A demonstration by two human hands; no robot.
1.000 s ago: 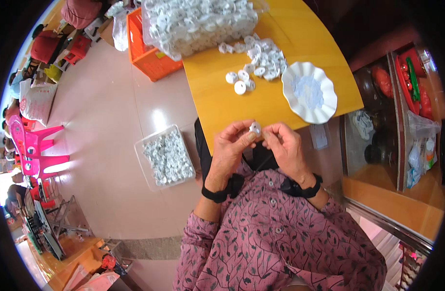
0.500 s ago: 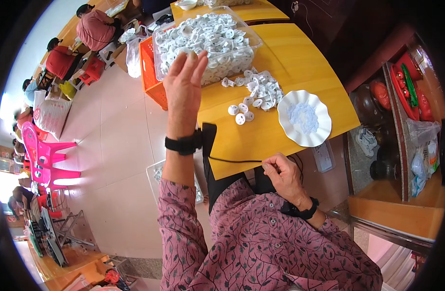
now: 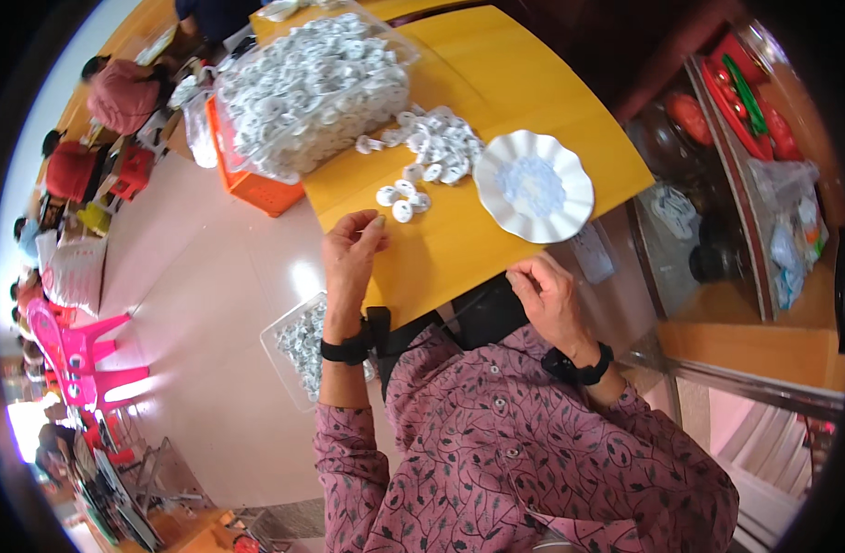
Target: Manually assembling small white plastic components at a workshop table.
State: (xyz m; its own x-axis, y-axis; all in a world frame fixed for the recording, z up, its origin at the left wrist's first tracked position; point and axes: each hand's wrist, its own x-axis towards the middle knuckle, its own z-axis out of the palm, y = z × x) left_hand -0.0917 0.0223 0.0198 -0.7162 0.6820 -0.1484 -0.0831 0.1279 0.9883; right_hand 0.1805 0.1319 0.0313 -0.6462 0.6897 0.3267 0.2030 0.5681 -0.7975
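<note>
Yellow desk (image 3: 533, 92) fills upper centre, near edge toward the person. Far-left end: big clear bag (image 3: 312, 88) heaped w/ small white round caps, sitting partly over an orange crate (image 3: 265, 189) at the desk's left side. White scalloped plate (image 3: 535, 186) right of centre on the desk, pale bits in its middle. Loose pile of white caps (image 3: 436, 147) betw. bag and plate, just beside plate's left rim. Clear tray (image 3: 298, 346) on the floor below desk's left edge, also holding white caps, partly hidden by left forearm. Left hand (image 3: 350, 256) at desk's near-left edge, fingers curled, thumb and forefinger pinched together at tip; too small to tell if anything is betw. them. Right hand (image 3: 549, 297) at the near edge below the plate, loosely curled, knuckles up; contents can't be seen. Black bands on both wrists. Smallest: three-four stray caps (image 3: 402, 198) just beyond left fingertips, not touching them.
</note>
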